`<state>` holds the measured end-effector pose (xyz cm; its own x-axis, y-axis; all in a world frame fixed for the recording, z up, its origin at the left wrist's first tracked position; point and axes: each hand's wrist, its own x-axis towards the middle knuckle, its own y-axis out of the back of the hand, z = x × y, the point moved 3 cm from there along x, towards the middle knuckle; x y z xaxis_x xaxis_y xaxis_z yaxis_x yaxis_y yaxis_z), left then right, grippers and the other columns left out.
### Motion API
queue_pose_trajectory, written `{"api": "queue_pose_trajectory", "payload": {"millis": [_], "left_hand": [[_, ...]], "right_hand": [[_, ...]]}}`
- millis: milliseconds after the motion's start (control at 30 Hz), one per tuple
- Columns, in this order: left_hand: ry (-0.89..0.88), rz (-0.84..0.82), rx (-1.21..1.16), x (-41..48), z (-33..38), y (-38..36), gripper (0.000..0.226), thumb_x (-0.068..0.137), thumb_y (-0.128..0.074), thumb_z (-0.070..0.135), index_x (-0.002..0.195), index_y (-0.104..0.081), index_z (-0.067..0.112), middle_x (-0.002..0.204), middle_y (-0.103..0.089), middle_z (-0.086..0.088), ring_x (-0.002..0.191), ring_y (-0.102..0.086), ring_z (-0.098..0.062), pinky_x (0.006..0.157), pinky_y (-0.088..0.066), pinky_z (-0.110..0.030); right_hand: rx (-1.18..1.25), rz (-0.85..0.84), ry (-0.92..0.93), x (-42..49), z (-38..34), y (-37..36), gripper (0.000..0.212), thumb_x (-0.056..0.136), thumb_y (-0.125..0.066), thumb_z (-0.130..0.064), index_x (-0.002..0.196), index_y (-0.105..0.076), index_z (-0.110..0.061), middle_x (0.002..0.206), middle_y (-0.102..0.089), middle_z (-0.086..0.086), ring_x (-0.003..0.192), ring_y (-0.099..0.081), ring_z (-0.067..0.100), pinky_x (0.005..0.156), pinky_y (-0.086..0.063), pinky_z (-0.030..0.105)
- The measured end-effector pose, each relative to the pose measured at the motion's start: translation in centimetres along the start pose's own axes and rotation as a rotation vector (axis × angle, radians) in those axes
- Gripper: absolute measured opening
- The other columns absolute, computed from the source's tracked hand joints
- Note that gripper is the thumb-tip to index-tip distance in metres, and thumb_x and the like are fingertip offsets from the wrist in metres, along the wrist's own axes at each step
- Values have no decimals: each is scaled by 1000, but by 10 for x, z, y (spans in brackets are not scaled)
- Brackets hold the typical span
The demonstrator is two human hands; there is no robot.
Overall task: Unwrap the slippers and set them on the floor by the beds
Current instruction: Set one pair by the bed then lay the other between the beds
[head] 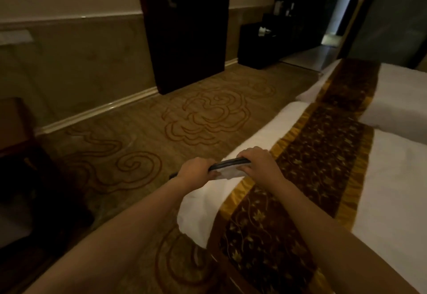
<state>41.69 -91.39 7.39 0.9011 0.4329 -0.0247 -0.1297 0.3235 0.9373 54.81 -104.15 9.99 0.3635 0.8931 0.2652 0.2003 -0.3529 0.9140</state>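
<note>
A flat pack of slippers [227, 166], dark along its top edge and pale in clear wrap below, is held in the air over the foot corner of the near bed [392, 196]. My left hand [194, 169] grips its left end and my right hand [258, 163] grips its right end. The slippers' shape inside the wrap is hard to make out in the dim light. A second bed [402, 95] lies beyond the near one, both with white covers and a brown-and-gold runner [307, 159].
Patterned carpet [143, 136] spreads to the left of the beds. A dark cabinet or door panel [187, 30] stands against the far wall, a low dark stand [256, 44] beside it, and dark furniture [16, 146] at the left edge. An open doorway [332, 23] lies at the back right.
</note>
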Motion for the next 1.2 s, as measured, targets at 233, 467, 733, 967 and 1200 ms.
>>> {"api": "queue_pose_trajectory", "payload": {"millis": [233, 467, 733, 967, 1200], "left_hand": [[172, 27, 32, 42, -98, 43, 34, 91, -53, 38, 117, -58, 17, 105, -68, -10, 96, -63, -28, 71, -47, -33], [238, -73, 90, 104, -229, 64, 30, 94, -47, 37, 113, -59, 16, 103, -67, -11, 92, -63, -28, 71, -48, -36], [97, -123, 185, 236, -355, 121, 28, 93, -47, 35, 107, -62, 17, 100, -68, -9, 90, -63, -27, 66, -41, -31], [-22, -175, 90, 348, -402, 125, 24, 91, -50, 36, 104, -61, 20, 94, -67, -5, 84, -63, -25, 61, -40, -30], [-41, -236, 132, 501, -432, 122, 21, 92, -49, 33, 102, -59, 17, 96, -66, -8, 86, -62, -27, 63, -41, -33]], "right_hand": [[126, -43, 124, 123, -28, -45, 21, 79, -66, -20, 100, -67, -18, 99, -68, 2, 96, -55, 23, 84, -41, 37], [181, -122, 108, 248, -56, -129, 22, 80, -67, -22, 102, -67, -19, 100, -67, 2, 97, -56, 20, 86, -45, 35], [194, -81, -50, 398, -59, -185, 24, 85, -63, -24, 108, -63, -17, 105, -65, 2, 101, -54, 19, 86, -43, 31], [156, -88, -175, 491, -13, -210, 25, 83, -65, -23, 107, -64, -18, 106, -65, 1, 102, -54, 19, 90, -42, 33], [97, -62, -207, 607, 74, -235, 25, 84, -63, -27, 108, -64, -20, 108, -66, -2, 104, -54, 18, 90, -39, 33]]}}
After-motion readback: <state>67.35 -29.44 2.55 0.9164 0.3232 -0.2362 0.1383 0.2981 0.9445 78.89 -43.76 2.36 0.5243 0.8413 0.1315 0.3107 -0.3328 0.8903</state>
